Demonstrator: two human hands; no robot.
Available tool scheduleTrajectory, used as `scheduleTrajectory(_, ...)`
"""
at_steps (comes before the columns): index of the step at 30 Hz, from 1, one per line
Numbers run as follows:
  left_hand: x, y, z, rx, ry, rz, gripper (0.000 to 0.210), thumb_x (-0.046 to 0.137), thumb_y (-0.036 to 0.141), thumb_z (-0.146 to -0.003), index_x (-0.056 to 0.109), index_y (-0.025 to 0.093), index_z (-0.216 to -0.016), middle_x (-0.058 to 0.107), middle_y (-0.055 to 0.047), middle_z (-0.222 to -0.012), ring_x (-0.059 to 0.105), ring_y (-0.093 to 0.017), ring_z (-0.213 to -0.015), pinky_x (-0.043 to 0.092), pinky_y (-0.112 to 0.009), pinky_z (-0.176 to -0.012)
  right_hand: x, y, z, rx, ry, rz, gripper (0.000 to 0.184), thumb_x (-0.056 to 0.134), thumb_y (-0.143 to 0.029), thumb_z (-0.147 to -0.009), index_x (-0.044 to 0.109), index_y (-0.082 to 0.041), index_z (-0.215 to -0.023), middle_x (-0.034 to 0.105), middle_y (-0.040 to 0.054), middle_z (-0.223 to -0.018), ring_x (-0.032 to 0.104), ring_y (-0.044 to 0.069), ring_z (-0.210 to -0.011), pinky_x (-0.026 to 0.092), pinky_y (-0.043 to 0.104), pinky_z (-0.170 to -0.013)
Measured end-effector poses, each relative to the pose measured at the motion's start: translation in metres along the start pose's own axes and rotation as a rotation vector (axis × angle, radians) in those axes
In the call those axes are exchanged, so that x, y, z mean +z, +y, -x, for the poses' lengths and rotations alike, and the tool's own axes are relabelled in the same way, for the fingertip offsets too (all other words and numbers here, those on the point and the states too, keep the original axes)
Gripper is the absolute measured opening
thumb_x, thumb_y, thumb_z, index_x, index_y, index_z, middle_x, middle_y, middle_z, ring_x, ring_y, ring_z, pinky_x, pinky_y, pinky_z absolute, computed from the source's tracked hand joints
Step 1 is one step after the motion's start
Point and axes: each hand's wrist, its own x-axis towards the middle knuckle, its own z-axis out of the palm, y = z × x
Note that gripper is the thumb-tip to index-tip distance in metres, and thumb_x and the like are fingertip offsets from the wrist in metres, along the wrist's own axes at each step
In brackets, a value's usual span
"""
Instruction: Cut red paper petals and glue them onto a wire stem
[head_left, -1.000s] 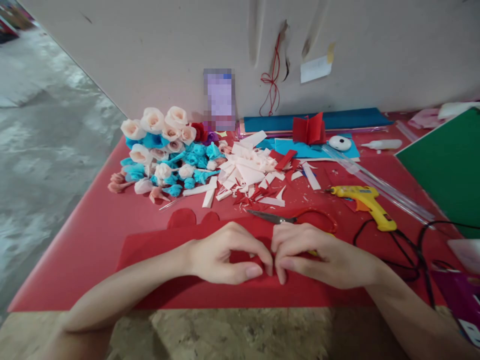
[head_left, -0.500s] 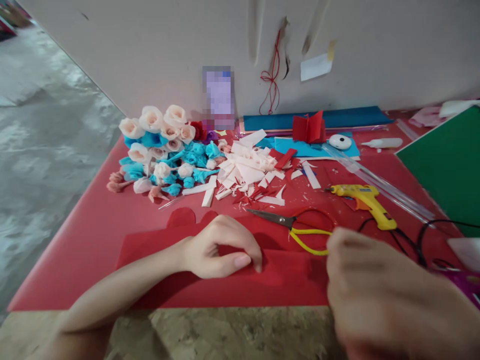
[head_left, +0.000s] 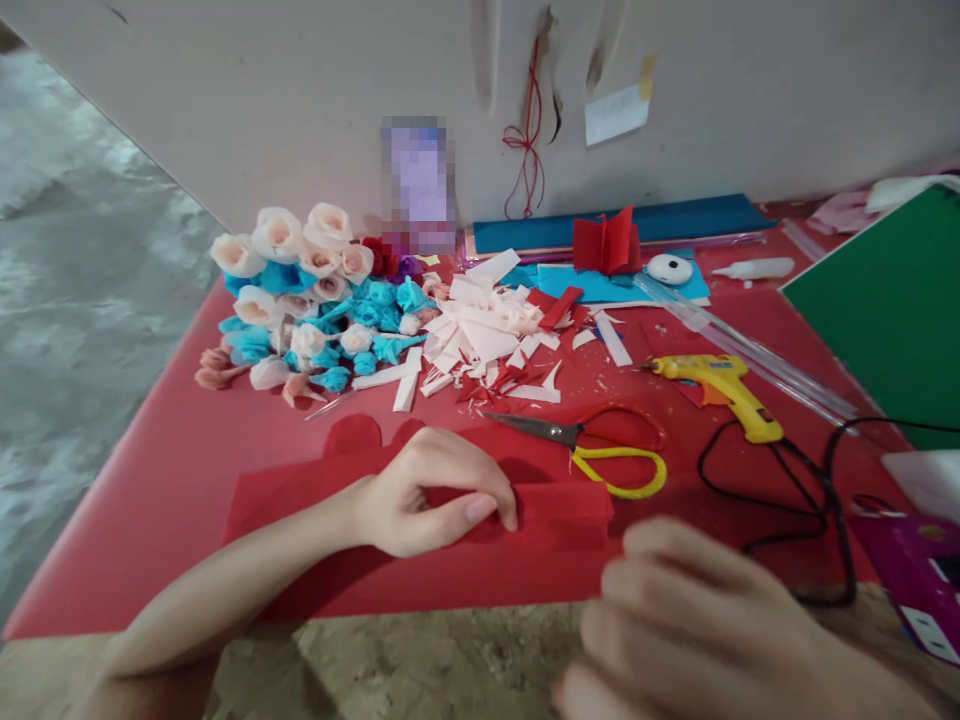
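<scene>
While the flowers (head_left: 300,300) sit bunched at the far left, the left hand (head_left: 431,490) keeps its post on the red sheet (head_left: 289,490), wrist bent, fingers curled under. Its thumb and forefinger come down close together at the near end of a red strip (head_left: 566,510) — whether they truly pinch it, one cannot tell. The strip reaches rightward from those fingertips, flat and just short of the right hand (head_left: 690,625).

And there is the change: a second ago both hands met over that strip; now the right has swung away to the right and down past the table's front edge. The scissors (head_left: 555,431), partly covered then, lie in full view beyond the strip, yellow loop and all. For the work, that seems to leave the strip in the left hand's charge alone. Farther right, the glue gun (head_left: 720,380) lies on its side, untouched.

Now the murky parts. The left palm hides the strip's inner end, and red on red blurs where strip and sheet divide. The right hand is smeared by motion — fingers bunched together, but anything inside them can't be made out. At the right edge, a purple thing (head_left: 892,560) and a green board (head_left: 885,310) are cut off.
</scene>
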Motion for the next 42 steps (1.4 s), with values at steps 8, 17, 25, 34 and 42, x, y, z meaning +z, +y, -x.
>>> scheduleTrajectory(8, 0.002, 0.002, 0.000, 0.009, 0.049, -0.097, 0.023, 0.042, 0.007, -0.083, 0.064, 0.010, -0.081, 0.069, -0.011, -0.071, 0.066, -0.016, -0.067, 0.053, -0.025, -0.068, 0.039, 0.033, 0.010, 0.901, -0.146, -1.115, 0.011, 0.055, -0.029, -0.085, 0.060, -0.023, -0.093, 0.067, -0.0046, -0.087, 0.060, 0.008, -0.076, 0.044, 0.018, -0.070)
scheduleTrajectory(17, 0.006, 0.004, -0.007, -0.244, -0.143, -0.115, 0.022, 0.047, 0.013, -0.084, 0.069, 0.009, -0.086, 0.072, -0.012, -0.076, 0.066, -0.014, -0.066, 0.049, -0.020, -0.063, 0.051, 0.020, 0.004, 0.850, -0.177, -1.263, 0.010, 0.057, -0.014, -0.080, 0.064, -0.021, -0.079, 0.069, -0.0068, -0.078, 0.061, 0.006, -0.070, 0.041, 0.017, -0.069)
scheduleTrajectory(25, -0.006, 0.010, -0.005, -0.170, -0.112, -0.208, 0.021, 0.048, 0.007, -0.077, 0.065, 0.012, -0.067, 0.065, -0.006, -0.058, 0.054, -0.009, -0.050, 0.042, -0.017, -0.052, 0.047, 0.048, 0.025, 0.899, -0.251, -1.219, 0.017, 0.055, -0.034, -0.084, 0.064, -0.021, -0.079, 0.068, -0.0032, -0.071, 0.058, 0.008, -0.060, 0.041, 0.018, -0.053)
scheduleTrajectory(34, -0.032, 0.004, -0.002, -0.237, 0.052, -0.208, 0.029, 0.045, 0.010, -0.079, 0.061, 0.013, -0.055, 0.063, -0.004, -0.056, 0.060, -0.011, -0.055, 0.046, -0.019, -0.056, 0.036, 0.057, 0.028, 1.141, -0.081, -1.086, 0.017, 0.060, -0.037, -0.077, 0.064, -0.021, -0.073, 0.063, -0.0015, -0.063, 0.055, 0.010, -0.052, 0.041, 0.018, -0.046)
scheduleTrajectory(42, -0.003, -0.008, -0.006, -0.477, 0.147, 0.083, 0.032, 0.062, 0.036, -0.074, 0.064, 0.018, -0.101, 0.068, -0.006, -0.103, 0.062, -0.022, -0.099, 0.050, -0.030, -0.086, 0.055, 0.026, -0.005, 1.362, 0.191, -1.382, 0.007, 0.058, -0.026, -0.078, 0.060, -0.020, -0.080, 0.059, -0.0024, -0.065, 0.052, 0.007, -0.052, 0.038, 0.017, -0.045)
